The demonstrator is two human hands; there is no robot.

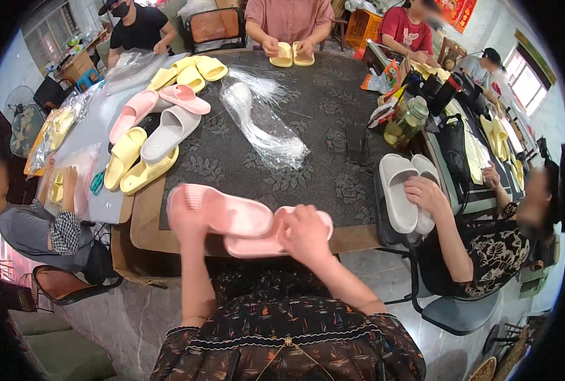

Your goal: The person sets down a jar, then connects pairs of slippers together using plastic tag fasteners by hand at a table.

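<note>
Close in front of me, at the near table edge, are two pink slippers, partly overlapping. My left hand (188, 217) grips the strap end of the upper pink slipper (244, 214), which points to the left. Its fingers are partly hidden and slightly blurred. Bent fingers of my right hand (305, 235) hold the lower pink slipper (254, 247) near its right end. The upper slipper's heel lies over part of the lower one, between my hands.
Yellow, pink and grey slippers (170, 133) pile up at the left. A bundle of clear plastic strips (263, 130) lies mid-table on the dark patterned cloth (333, 95). At the right, a co-worker's hand rests on grey slippers (398, 190) near a glass jar (408, 120). Other people sit around.
</note>
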